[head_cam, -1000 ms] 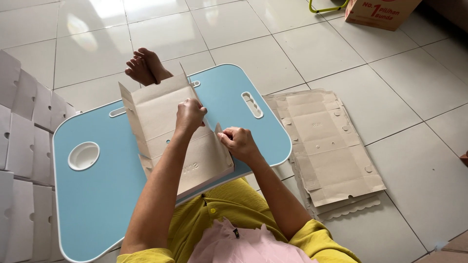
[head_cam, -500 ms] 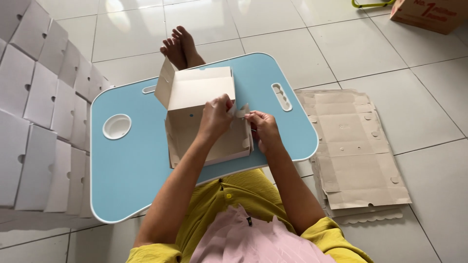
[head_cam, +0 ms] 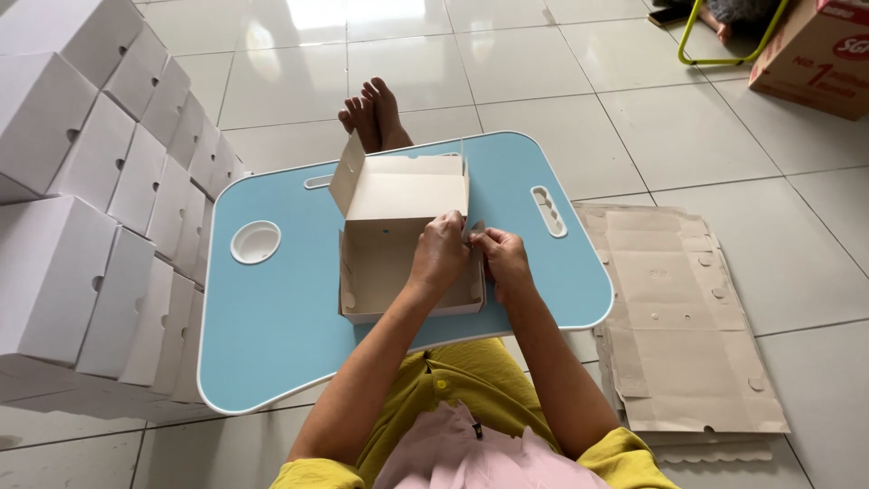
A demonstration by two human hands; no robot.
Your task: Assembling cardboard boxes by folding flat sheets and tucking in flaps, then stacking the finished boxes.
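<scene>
A half-folded cardboard box (head_cam: 389, 237) rests on a small blue lap table (head_cam: 272, 335), its lid flap standing up at the back. My left hand (head_cam: 441, 254) grips the box's right wall from inside. My right hand (head_cam: 503, 258) pinches a small side flap at the same right corner. Both hands touch the box and nearly touch each other.
Several folded white boxes (head_cam: 81, 217) are stacked along the left. A pile of flat cardboard blanks (head_cam: 688, 317) lies on the tiled floor to the right. A brown carton (head_cam: 815, 54) stands far right. My bare feet (head_cam: 373, 116) show beyond the table.
The box has gone from a loosely raised sheet to standing walls with the lid upright. Both hands have settled at its right corner. The view shifted, showing more white boxes on the left.
</scene>
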